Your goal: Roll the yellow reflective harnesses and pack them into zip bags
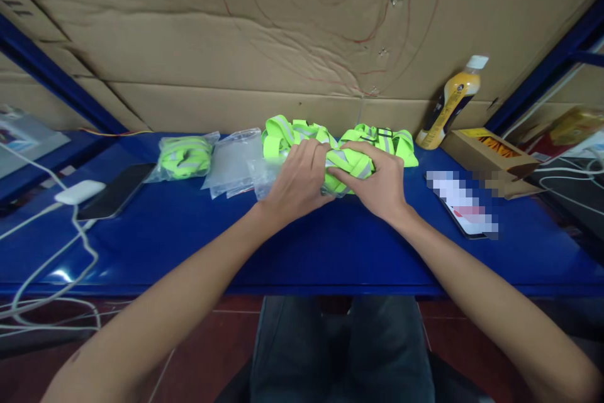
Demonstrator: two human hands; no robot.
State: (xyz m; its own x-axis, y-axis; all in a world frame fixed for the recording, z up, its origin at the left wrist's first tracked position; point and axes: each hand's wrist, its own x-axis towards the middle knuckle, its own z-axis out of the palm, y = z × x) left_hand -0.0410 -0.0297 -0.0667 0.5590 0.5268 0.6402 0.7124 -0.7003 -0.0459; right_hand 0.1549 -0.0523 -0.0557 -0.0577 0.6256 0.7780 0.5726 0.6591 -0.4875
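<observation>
The left hand (pixel 302 173) and the right hand (pixel 384 180) are meeting over a folded bundle of yellow-green strap (pixel 352 164) with silvery stripes, near the back of the blue bench (pixel 330 258). The right hand is gripping the bundle, its thumb lying along the near side and its fingers curling over the far side. The left hand is closing around the bundle's left end, and clear plastic (pixel 264 176) is showing beside it; how far the plastic is wrapping the bundle is hard to tell.

Behind the hands, two loose heaps of similar strap are lying, one to the left (pixel 278 139) and one to the right (pixel 406 146). Further left, flat clear bags (pixel 231 161) are overlapping beside a bagged strap (pixel 186 158), and a dark phone (pixel 117 192) is resting near a white case (pixel 80 192). To the right, a lit phone (pixel 465 208) is lying before an open cardboard box (pixel 495 161), and a yellow bottle (pixel 453 101) is leaning near the cardboard wall (pixel 189 44).
</observation>
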